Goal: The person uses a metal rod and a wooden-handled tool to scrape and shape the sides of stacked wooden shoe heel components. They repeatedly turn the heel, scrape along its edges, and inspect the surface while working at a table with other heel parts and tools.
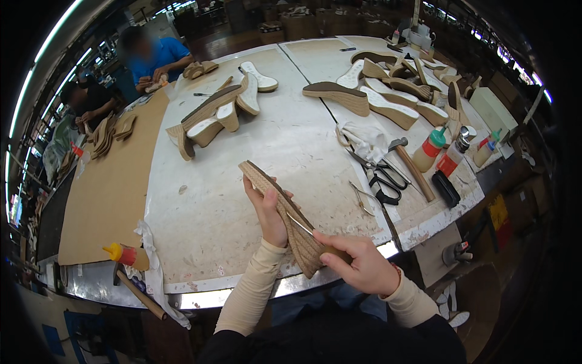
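The wedge shoe sole (305,250) is held aslant over the near edge of the worktable (200,209), its thin toe end pointing far and left, its thick heel end near. The left hand (268,213) is wrapped around the forward part, thumb on the right side and fingers reaching behind it. The right hand (362,261) is closed, thumb and index finger pinching what looks like a slim metal tool (300,222), which lies along the woven side; whether those fingers also press on the heel cannot be told.

The likeliest trouble is a slip. The tool points far and left, towards the left thumb, so a sudden loss of resistance could carry it into that hand. Too much pressure or a steep angle could score or fray the woven covering. Because the sole appears braced by the hands alone, a loose left grip might let it twist under the tool, and it could drop over the near edge.

Beside the left forearm, a hammer (140,295) juts past the table's edge; a bump from the sleeve could knock it down. The yellow-capped squeeze bottle (128,256) lies on its side next to it and might leak if its nozzle is not sealed.
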Available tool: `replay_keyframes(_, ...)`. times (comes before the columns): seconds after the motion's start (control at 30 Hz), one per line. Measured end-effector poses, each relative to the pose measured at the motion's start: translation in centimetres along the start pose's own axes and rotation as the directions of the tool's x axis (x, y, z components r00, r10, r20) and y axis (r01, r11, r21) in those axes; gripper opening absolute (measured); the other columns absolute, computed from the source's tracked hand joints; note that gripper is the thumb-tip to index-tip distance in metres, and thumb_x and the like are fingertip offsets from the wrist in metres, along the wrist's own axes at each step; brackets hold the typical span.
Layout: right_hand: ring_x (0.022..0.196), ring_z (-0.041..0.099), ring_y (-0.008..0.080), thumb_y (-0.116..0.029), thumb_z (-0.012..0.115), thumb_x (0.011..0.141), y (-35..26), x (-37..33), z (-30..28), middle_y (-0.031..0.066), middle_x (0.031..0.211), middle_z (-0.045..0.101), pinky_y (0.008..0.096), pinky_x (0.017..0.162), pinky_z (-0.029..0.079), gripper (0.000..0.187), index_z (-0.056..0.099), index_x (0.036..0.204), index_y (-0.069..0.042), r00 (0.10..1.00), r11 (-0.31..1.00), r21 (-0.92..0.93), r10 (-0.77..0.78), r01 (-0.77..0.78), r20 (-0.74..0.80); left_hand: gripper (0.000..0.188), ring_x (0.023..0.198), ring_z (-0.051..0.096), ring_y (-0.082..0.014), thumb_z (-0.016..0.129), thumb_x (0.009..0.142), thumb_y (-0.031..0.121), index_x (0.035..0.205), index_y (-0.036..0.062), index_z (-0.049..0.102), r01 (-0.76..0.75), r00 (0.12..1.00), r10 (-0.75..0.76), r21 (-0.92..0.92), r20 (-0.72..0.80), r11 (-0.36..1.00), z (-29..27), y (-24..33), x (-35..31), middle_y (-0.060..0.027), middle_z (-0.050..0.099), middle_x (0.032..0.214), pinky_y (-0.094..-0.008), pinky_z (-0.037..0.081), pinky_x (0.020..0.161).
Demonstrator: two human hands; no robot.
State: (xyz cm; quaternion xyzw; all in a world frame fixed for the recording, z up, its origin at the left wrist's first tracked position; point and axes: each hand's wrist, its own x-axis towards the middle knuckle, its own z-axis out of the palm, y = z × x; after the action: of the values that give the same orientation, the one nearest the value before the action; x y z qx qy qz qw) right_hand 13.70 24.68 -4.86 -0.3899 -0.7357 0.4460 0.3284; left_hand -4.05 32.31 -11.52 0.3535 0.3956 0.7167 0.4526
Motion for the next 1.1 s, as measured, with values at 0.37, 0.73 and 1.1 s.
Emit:
replay_keyframes(0.37, 0.080, 0.063, 0.0353, -0.011, 0.062, 0.087, 3.8, -0.1, -2.0, 0.0196, 0.097, 0.066, 0.0386, 0.073, 0.049, 0.041, 0.058, 0.127, -0.003, 0.978, 0.978, 0.060, 0.194, -0.198, 0.071, 0.065, 0.077, 0.059, -0.0198, 0.048, 0.088, 0.065, 0.115, 0.0067, 0.045, 0.233, 0.958, -0.251, -0.133, -0.136, 0.963, -1.8, -1.4, 2.0, -0.0097, 0.053, 0.094, -0.0349, 0.055, 0.060)
replay_keyframes(0.73, 0.106, 0.051, 0.0347, -0.010, 0.069, 0.078, 9.2, 1.6, -0.8, 0.0184, 0.114, 0.054, 0.0388, 0.093, 0.044, 0.046, 0.058, 0.121, 0.000, 0.874, 0.769, -0.629, -0.224, -0.113, -0.431, 0.067, 0.071, 0.057, -0.0217, 0.050, 0.085, 0.069, 0.112, 0.0075, 0.046, 0.272, 0.938, -0.292, -0.122, -0.189, 0.954, -2.1, -1.9, 2.1, -0.0103, 0.053, 0.088, -0.0354, 0.053, 0.062)
replay_keyframes(1.1, 0.077, 0.062, 0.0179, -0.036, 0.084, 0.071, 6.4, -0.3, 4.3, 0.0139, 0.103, 0.059, 0.0284, 0.064, 0.051, 0.077, 0.049, 0.124, 0.009, 0.955, 0.993, -0.003, 0.113, -0.118, -0.273, 0.090, 0.106, 0.052, -0.0216, 0.055, 0.093, 0.044, 0.153, 0.0133, -0.004, 0.072, 0.996, -0.072, 0.001, -0.055, 0.997, -1.4, -3.3, 1.6, -0.0138, 0.045, 0.130, -0.0360, 0.046, 0.090)
